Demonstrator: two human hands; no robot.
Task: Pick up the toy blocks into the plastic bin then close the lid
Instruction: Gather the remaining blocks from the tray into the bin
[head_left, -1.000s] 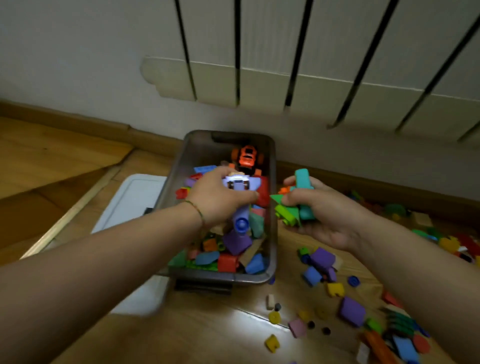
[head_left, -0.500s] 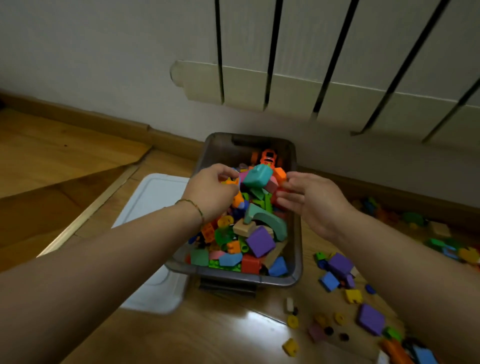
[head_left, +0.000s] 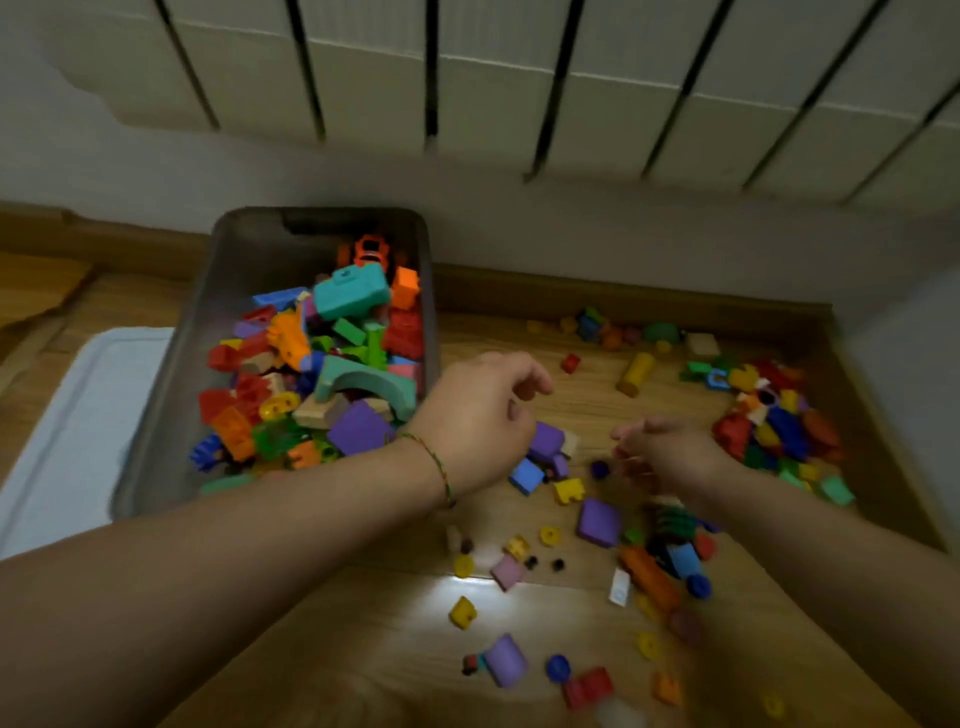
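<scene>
A grey plastic bin (head_left: 249, 260) stands on the wooden floor at the left, piled with coloured toy blocks (head_left: 332, 374). Its white lid (head_left: 67, 431) lies flat on the floor to the left of it. More loose blocks (head_left: 597, 519) are scattered on the floor to the right of the bin. My left hand (head_left: 483, 415) hovers just right of the bin above a purple block (head_left: 545, 441), fingers loosely curled and holding nothing. My right hand (head_left: 660, 452) is low over the scattered blocks, fingers relaxed and blurred, nothing seen in it.
A heap of blocks (head_left: 769, 415) lies at the far right by the skirting board, and a yellow cylinder (head_left: 636, 374) rests behind my hands. A white radiator (head_left: 519, 78) hangs on the wall above. A wall corner (head_left: 904, 374) closes the right side.
Both hands have let go of the blocks they held over the bin and moved right, down toward the loose blocks on the floor. The view has swung right.
</scene>
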